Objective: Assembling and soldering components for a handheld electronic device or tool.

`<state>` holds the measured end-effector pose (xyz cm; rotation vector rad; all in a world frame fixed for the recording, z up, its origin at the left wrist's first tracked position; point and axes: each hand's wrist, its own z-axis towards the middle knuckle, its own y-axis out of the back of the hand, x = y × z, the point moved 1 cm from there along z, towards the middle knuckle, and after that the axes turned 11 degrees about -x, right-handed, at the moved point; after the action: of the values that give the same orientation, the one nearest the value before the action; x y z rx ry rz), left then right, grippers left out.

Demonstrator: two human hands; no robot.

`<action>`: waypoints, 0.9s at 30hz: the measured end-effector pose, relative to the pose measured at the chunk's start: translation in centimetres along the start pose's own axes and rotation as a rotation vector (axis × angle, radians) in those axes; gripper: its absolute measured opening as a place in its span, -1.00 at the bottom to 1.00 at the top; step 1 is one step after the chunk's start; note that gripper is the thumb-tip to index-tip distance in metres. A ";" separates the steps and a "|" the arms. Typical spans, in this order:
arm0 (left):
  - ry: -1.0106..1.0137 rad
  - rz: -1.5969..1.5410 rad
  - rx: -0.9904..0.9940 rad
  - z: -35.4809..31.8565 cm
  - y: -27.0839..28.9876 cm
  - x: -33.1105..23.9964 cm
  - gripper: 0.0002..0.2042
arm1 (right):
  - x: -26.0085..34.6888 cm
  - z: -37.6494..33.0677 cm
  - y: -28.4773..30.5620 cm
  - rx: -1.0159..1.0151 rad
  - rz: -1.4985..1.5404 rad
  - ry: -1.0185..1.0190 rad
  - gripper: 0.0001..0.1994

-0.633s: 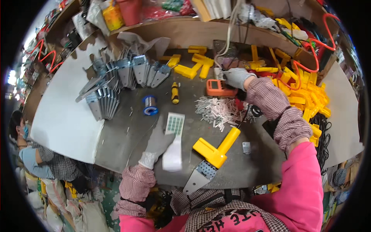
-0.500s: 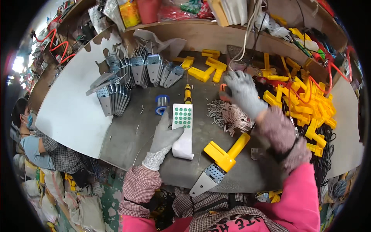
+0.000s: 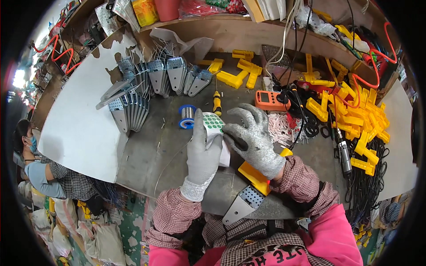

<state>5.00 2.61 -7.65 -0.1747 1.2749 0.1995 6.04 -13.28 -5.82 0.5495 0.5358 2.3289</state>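
Note:
My left hand [image 3: 203,153] is closed on a white sheet of round green stickers [image 3: 213,122], thumb across its front. The sheet's lower part curls down behind the hands. At the sheet's right edge, my right hand [image 3: 255,141] pinches with thumb and index finger, the other fingers raised; whether a single sticker is between the tips I cannot make out. Both hands wear grey gloves. Below the right hand lies a yellow plastic handle [image 3: 255,178] joined to a grey metal bracket [image 3: 242,206], partly covered by that hand.
A blue solder spool [image 3: 187,117] and a yellow screwdriver [image 3: 217,104] lie beyond the sheet. Behind the right hand is an orange meter [image 3: 271,100]. Metal brackets [image 3: 128,111] stand in rows at left; yellow handles [image 3: 355,115] pile up at right. A co-worker [image 3: 49,168] sits far left.
My right hand has come from the back right, over the orange meter, down to the sticker sheet. The meter now shows. My left hand and the sheet have shifted slightly right, with the sheet tilted.

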 end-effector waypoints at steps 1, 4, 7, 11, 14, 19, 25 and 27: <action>-0.077 0.148 -0.001 -0.2 -0.2 -0.4 -0.26 | -0.2 -0.1 0.0 0.019 -0.008 -0.001 -0.72; -0.232 0.410 -0.008 -0.3 -0.1 0.1 -0.25 | 0.1 -0.1 -0.5 0.026 -0.013 0.005 -0.70; -0.259 0.570 0.048 0.1 -0.4 0.6 -0.26 | -0.7 -0.3 -1.5 0.027 -0.024 0.037 -0.74; -0.279 0.497 0.130 2.4 -1.1 2.6 -0.27 | -3.7 -1.3 -3.4 0.023 0.150 -0.222 -0.82; 0.059 0.849 0.201 5.1 -1.4 3.0 -0.30 | -6.6 -1.9 -4.7 0.109 0.256 -0.457 -0.82; -0.832 1.055 0.047 -2.0 0.1 0.7 -0.38 | -7.3 -4.9 -2.2 0.190 0.130 -0.306 -0.76; -0.531 0.801 0.022 2.5 3.1 3.2 -0.48 | -6.4 -3.7 -1.0 0.254 0.242 -0.525 -0.76; -0.502 0.840 0.055 4.6 2.8 3.1 -0.47 | -6.3 -3.5 -0.9 0.293 0.254 -0.562 -0.80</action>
<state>9.47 6.62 -9.38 0.4514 0.7850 0.8694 8.97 -17.77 -10.68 1.4252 0.5571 2.1879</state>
